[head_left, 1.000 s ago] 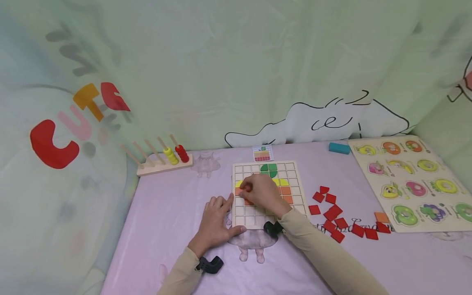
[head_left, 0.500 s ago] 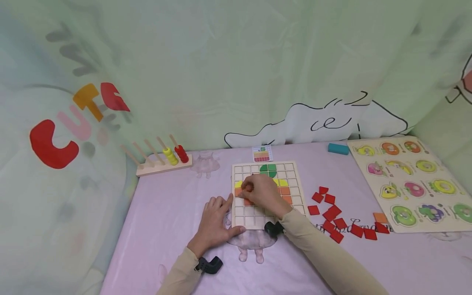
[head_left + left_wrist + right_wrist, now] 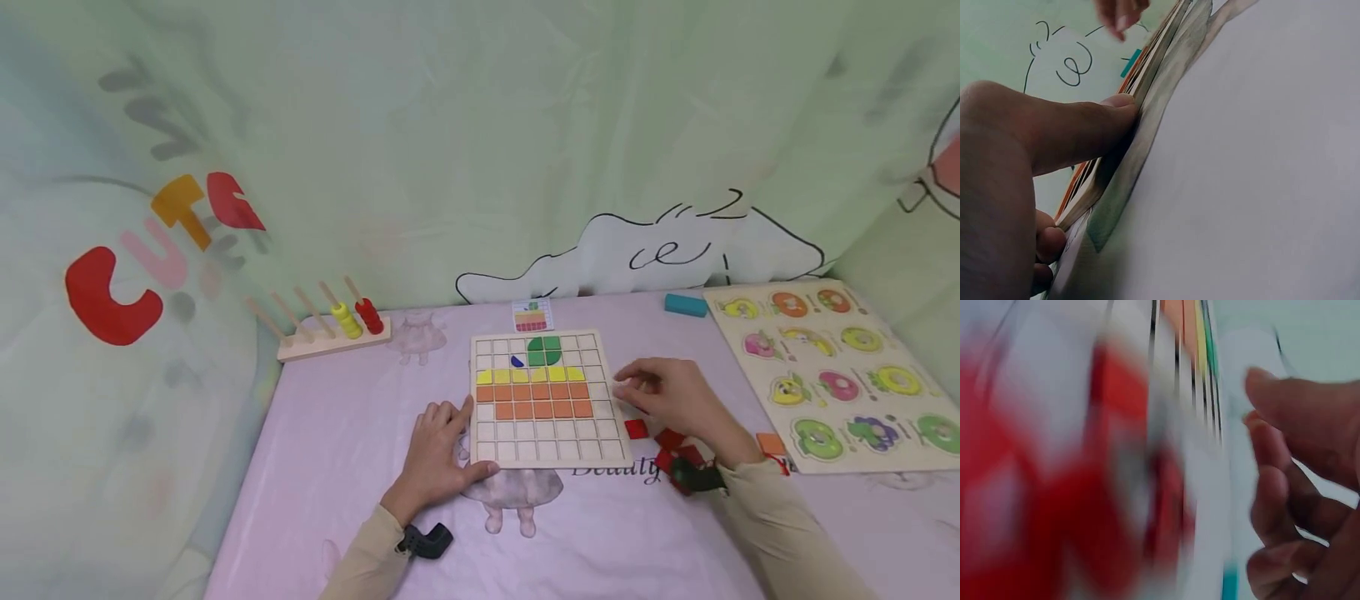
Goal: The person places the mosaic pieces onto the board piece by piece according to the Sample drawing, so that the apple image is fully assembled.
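Note:
A wooden grid board [image 3: 551, 454] lies on the table, bearing green pieces [image 3: 543, 351], a small blue piece [image 3: 517, 361], a yellow row [image 3: 521, 376] and two rows of orange squares [image 3: 533, 392]. My left hand [image 3: 435, 454] rests at its front left corner, thumb [image 3: 1097, 125] against the front edge and index finger along the left side. Just right of the board hovers my right hand [image 3: 671, 400], fingers loosely bent, nothing showing between thumb and fingertips. Under it are loose red pieces [image 3: 636, 429], partly hidden by the hand and wrist, and blurred in the right wrist view.
Behind the board lies a small picture card [image 3: 532, 316]. A bead stacker [image 3: 337, 335] with yellow and red beads stands back left. At right lie a fruit puzzle board [image 3: 817, 354], a teal block [image 3: 686, 305] and one loose orange piece [image 3: 770, 443].
My right hand has left the board's left side and moved right, over the loose red pieces. The orange rows and the blue piece now show uncovered. My left hand stays in place.

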A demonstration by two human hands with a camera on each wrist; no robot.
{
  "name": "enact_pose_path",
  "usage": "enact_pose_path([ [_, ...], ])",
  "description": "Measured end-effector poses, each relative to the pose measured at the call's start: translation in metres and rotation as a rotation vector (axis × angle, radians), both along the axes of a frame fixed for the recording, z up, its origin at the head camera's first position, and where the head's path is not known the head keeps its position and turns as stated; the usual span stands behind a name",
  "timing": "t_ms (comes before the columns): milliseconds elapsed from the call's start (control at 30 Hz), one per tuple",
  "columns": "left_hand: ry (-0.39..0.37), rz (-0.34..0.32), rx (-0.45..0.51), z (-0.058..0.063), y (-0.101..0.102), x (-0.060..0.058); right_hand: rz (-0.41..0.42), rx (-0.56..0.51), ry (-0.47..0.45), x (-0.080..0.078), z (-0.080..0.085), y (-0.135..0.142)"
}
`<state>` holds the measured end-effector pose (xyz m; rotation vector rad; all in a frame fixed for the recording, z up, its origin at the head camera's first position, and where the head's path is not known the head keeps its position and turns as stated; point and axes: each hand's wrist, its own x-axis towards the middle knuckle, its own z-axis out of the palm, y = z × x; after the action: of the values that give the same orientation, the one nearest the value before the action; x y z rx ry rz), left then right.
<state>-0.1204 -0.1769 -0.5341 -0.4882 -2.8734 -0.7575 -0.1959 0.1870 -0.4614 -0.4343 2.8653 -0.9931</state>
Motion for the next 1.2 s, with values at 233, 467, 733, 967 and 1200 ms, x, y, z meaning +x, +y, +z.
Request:
enact_pose_path([
  [233,0.01,-0.001,0.014,-0.002,-0.001,0.0,-0.029,0.148,-0.082,0.024,-0.004,0.114],
  [467,0.0,0.006,0.004,-0.003,-0.003,0.0,0.013,0.223,-0.124,0.04,-0.01,0.148],
  [733,-0.004,0.011,-0.002,-0.003,0.0,-0.001,0.014,0.288,-0.078,0.049,-0.016,0.152],
  [967,-0.018,0.015,-0.006,-0.003,0.001,-0.002,0.02,0.261,-0.116,0.057,-0.015,0.157],
  [1200,-0.024,0.02,-0.004,-0.004,0.0,-0.001,-0.01,0.245,-0.125,0.062,-0.02,0.153],
])
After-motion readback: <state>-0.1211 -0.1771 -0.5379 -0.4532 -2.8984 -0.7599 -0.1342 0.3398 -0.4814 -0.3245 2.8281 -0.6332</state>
